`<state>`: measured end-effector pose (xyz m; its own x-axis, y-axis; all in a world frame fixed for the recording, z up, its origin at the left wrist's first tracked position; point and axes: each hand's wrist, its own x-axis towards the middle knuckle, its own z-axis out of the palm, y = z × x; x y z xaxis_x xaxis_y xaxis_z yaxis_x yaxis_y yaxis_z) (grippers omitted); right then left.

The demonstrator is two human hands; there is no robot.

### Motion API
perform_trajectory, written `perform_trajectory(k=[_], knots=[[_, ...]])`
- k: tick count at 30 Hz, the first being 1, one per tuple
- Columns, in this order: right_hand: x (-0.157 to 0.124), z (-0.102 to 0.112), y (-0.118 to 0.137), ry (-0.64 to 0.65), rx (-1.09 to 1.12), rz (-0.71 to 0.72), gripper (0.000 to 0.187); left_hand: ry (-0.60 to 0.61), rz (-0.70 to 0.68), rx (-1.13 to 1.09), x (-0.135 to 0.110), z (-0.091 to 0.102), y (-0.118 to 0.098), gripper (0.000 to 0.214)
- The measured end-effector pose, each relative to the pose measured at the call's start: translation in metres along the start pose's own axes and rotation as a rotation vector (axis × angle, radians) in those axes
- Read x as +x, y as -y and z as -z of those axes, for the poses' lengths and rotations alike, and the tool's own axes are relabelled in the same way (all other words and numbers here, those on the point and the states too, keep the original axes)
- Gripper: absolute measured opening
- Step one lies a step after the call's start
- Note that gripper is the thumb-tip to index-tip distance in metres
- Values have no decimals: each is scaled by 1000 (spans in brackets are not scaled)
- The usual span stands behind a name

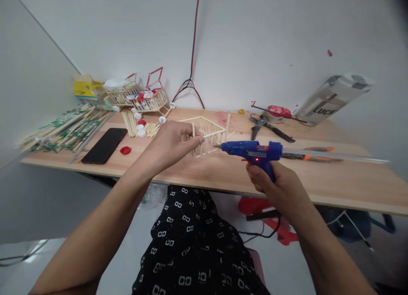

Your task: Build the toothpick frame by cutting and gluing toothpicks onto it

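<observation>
My left hand (178, 140) is closed on the near left corner of a small frame of wooden sticks (215, 135), thumb and fingers pinching it just above the table. Part of the frame is hidden behind this hand. In my right hand (276, 180) is a blue hot glue gun (248, 149), held by its handle with a red light lit. The gun's nozzle points left, close to the frame's near right side; whether it touches cannot be made out. A long clear glue stick (334, 156) sticks out of the gun's back.
Left on the wooden table (153, 163) lie a black phone (105, 146), a red cap (125, 150) and bundled sticks (70, 125). Two stick-built carts (153, 100) stand at the back. Pliers (264, 124), a carton (334, 97) and an orange-black tool (321, 154) are right.
</observation>
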<state>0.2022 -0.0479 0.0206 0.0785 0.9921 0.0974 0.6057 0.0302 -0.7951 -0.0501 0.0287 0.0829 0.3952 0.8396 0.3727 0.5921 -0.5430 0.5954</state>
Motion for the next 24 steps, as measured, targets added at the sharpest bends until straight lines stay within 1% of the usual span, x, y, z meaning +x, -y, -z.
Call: perform_trajectory(k=[6, 10, 14, 18, 22, 24], knots=[[-2, 3, 1, -42, -37, 25, 40, 5, -4, -4, -1, -1, -1, 19], [-5, 7, 5, -34, -54, 43, 40, 4, -3, -15, 0, -1, -1, 19], [-6, 10, 7, -45, -121, 110, 38, -15, -2, -11, 1, -2, 0, 20], [-10, 17, 2, 9, -226, 198, 31, -45, 10, -19, 3, -1, 1, 20], [-19, 23, 0, 59, -171, 195, 24, -71, 22, -28, 4, -1, 4, 19], [-23, 24, 1, 53, -117, 201, 21, -83, 34, -29, 5, -2, 7, 18]])
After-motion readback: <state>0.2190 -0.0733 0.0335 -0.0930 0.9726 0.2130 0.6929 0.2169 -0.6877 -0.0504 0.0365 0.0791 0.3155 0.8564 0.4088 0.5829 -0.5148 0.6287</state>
